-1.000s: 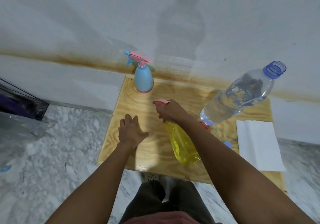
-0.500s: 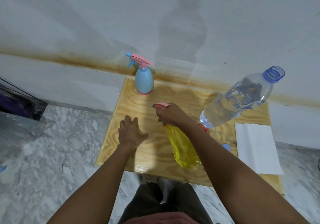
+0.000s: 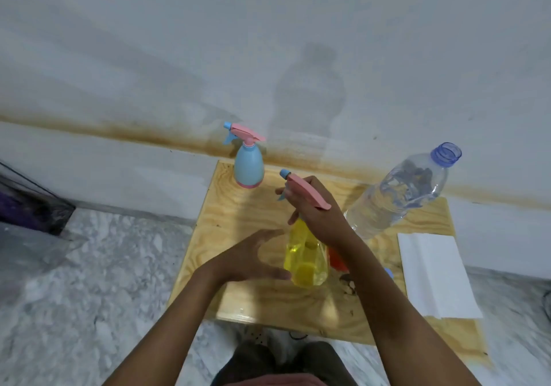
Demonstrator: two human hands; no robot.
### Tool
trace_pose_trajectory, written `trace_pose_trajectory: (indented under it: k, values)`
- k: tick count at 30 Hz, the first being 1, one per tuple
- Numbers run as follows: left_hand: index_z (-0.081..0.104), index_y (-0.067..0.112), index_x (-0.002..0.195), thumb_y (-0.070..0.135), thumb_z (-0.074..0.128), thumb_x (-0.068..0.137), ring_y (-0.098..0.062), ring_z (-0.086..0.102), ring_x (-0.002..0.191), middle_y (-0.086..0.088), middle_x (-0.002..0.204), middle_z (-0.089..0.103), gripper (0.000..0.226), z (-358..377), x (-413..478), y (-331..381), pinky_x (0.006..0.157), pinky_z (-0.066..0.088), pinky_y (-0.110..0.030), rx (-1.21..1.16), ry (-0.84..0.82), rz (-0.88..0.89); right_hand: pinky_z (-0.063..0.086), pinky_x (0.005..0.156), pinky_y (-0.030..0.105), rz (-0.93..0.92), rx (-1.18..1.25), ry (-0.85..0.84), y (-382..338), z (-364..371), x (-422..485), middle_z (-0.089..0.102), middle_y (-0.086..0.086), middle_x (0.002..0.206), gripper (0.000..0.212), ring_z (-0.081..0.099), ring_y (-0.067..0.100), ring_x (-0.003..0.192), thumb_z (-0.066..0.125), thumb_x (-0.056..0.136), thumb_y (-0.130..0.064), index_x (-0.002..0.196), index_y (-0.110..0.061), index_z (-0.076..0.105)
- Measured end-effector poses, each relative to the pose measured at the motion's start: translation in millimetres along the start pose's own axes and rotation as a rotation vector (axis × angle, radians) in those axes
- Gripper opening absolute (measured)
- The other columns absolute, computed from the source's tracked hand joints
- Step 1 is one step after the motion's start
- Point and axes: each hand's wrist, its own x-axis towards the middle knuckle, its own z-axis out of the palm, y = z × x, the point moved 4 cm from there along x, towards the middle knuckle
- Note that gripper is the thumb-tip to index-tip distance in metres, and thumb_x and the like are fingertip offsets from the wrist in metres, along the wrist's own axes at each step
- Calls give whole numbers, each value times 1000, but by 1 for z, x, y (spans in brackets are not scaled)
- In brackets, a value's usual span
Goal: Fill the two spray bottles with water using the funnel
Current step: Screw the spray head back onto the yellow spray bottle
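**Yellow bottle gripped at the neck, left hand closing in**

Since half a second ago, my left hand (image 3: pixel 250 259) has swung in from the bare wood to the side of the yellow spray bottle (image 3: pixel 304 259), and the pink trigger head (image 3: pixel 307 192) now stands clear above my right hand (image 3: pixel 317 215) instead of being covered by it.

From the head camera, my right hand is closed around the neck of the yellow bottle, just under the trigger head, whose blue nozzle points away to the left. My left hand is open and cupped, thumb and fingers spread around the bottle's lower body; the thumb tip looks to touch the base, but I cannot tell whether the fingers do. The bottle stands near the middle of the wooden board (image 3: pixel 238 302).

At the board's far left corner, the blue spray bottle (image 3: pixel 249 168) stands upright with its pink head on. A clear water bottle (image 3: pixel 399 195), uncapped, stands at the far right. Something orange (image 3: pixel 337 259) peeks out behind my right wrist, too hidden to identify. A white folded paper towel (image 3: pixel 432 275) lies on the board's right edge. The floor (image 3: pixel 89 281) is grey marble.
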Motion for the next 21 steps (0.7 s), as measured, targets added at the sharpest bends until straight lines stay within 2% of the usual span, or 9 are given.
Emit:
trace_pose_trajectory:
  k: [3,6,8,10,12,15,18,21]
  values:
    - [47,42,134,47,90,63,11,48,123,25,137,52,83,4,-4,34,96,38,-10,-151,156,153,60,67,46,-96,40,56,-20,0,-4,74,10,104,23,72,29,85,65,94,-22,108,-5,61]
    - [54,33,130,39,92,63,8,58,113,17,123,64,77,2,-3,49,93,50,-17,-196,311,225,55,66,33,-149,-8,147,-35,-4,-4,73,10,86,32,70,20,70,73,87,-32,99,-4,67]
    - [51,39,123,35,92,63,13,57,108,20,117,63,73,-3,-3,52,92,50,-15,-212,387,223,49,62,26,-162,-49,198,-40,-8,-5,68,4,76,40,63,13,68,74,79,-44,93,-7,68]
    - [48,38,129,36,92,64,8,56,112,20,119,58,79,-7,-1,53,96,48,-18,-215,456,213,51,68,28,-125,-73,206,-36,-10,-5,67,-9,80,32,62,8,74,78,78,-42,98,-19,68]
    - [48,24,139,43,89,65,-4,53,119,14,126,56,87,-11,4,53,101,46,-25,-199,525,211,56,81,31,-98,-99,208,-27,-12,-5,69,-21,91,28,66,3,91,79,82,-33,106,-25,66]
    - [46,16,142,45,87,66,-12,53,125,4,135,57,91,-14,14,56,101,45,-26,-142,612,189,57,87,32,-89,-91,269,-18,-17,-4,72,-18,95,29,67,2,97,79,83,-27,108,-21,66]
    - [45,13,143,34,87,70,-15,51,127,0,138,56,86,-16,31,58,95,36,-18,-130,652,151,54,83,18,-72,-91,318,-12,-23,8,73,-16,91,25,67,-4,90,79,82,-21,105,-18,69]
    - [43,13,145,31,86,71,-18,50,130,-1,141,54,87,-22,58,57,97,38,-21,-148,643,118,48,79,9,-82,-123,336,-5,-26,29,74,-12,94,24,67,-6,89,80,82,-18,104,-12,73]
